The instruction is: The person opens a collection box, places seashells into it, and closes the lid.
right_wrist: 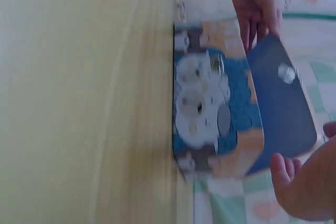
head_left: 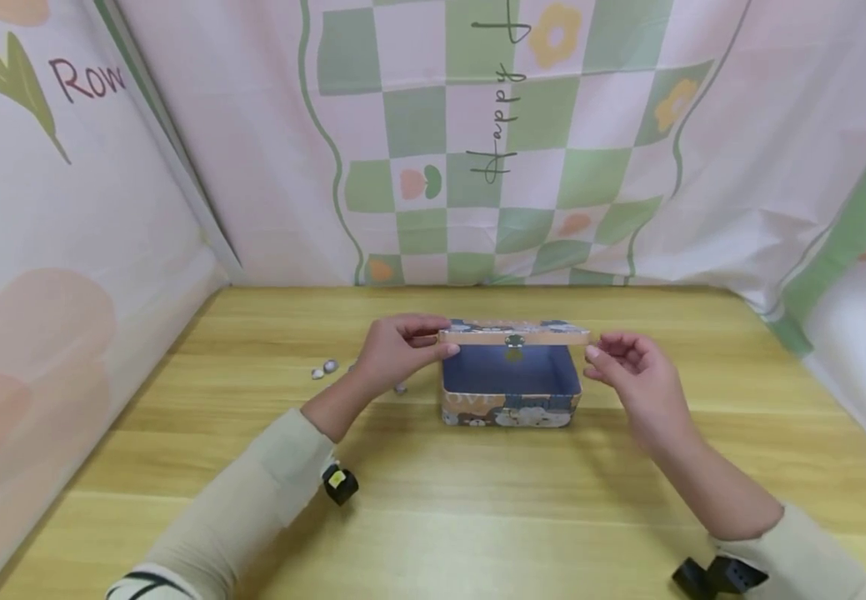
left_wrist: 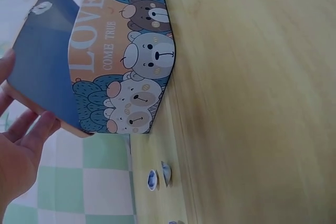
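Observation:
A tin box [head_left: 511, 411] with cartoon bears and the printed word LOVE [left_wrist: 86, 38] stands on the table, its dark blue inside showing. The hinged lid [head_left: 478, 337] is raised at the back, with a small metal clasp [head_left: 514, 341] on its front edge. My left hand [head_left: 397, 352] pinches the lid's left edge between thumb and fingers. At the lid's right corner is my right hand [head_left: 638, 383], thumb close to the edge and fingers loosely bent. Whether it touches the lid is hard to tell. The box floor is partly hidden by the front wall.
Several small round white-and-blue pieces [head_left: 330, 366] lie on the wooden table [head_left: 478, 517] left of the box, some partly hidden behind my left hand. Patterned cloth [head_left: 538, 192] hangs behind and at both sides. Black wrist cameras [head_left: 340, 483] sit at both sleeves.

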A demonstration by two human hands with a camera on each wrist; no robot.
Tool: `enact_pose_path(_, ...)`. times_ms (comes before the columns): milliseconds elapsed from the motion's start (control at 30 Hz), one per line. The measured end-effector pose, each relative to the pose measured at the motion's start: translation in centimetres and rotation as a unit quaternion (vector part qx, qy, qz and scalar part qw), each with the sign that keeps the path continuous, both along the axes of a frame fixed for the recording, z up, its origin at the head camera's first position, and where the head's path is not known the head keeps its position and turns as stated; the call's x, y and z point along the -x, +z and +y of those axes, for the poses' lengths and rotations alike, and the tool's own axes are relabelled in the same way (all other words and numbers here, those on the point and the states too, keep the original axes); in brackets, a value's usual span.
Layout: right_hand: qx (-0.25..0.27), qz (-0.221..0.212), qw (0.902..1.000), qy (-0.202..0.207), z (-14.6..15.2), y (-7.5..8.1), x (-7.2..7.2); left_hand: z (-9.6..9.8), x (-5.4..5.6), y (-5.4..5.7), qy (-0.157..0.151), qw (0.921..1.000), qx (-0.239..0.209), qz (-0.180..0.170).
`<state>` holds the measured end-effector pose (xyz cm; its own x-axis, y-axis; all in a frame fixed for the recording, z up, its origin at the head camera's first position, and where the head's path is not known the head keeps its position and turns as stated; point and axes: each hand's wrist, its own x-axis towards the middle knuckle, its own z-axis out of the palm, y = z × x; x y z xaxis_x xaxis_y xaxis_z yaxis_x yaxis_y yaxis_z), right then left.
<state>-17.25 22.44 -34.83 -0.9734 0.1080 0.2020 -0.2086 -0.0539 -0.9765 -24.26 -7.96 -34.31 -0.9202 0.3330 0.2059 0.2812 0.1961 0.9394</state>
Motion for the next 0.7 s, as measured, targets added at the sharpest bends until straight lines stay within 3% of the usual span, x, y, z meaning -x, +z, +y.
enact_pose_path(200,-0.132,0.011,0.9907,0.032,1.6,-0.4,1.7,0.0,0.2,0.3,0.018,0.9998,0.009,-0.006)
enact_pose_path(300,-0.149,-0.003,0.9875,0.051,2.1,-0.7,2.7,-0.2,0.5,0.3,0.028,0.9995,0.005,-0.011)
enact_pose_path(533,-0.108,-0.04,0.9868,0.114,1.9,-0.7,4.1,-0.2,1.5,0.0,0.06,0.9968,-0.028,-0.044)
enact_pose_path(700,-0.088,-0.025,0.9893,0.114,1.5,-0.6,4.8,0.0,2.3,-0.4,0.051,0.9928,-0.076,-0.078)
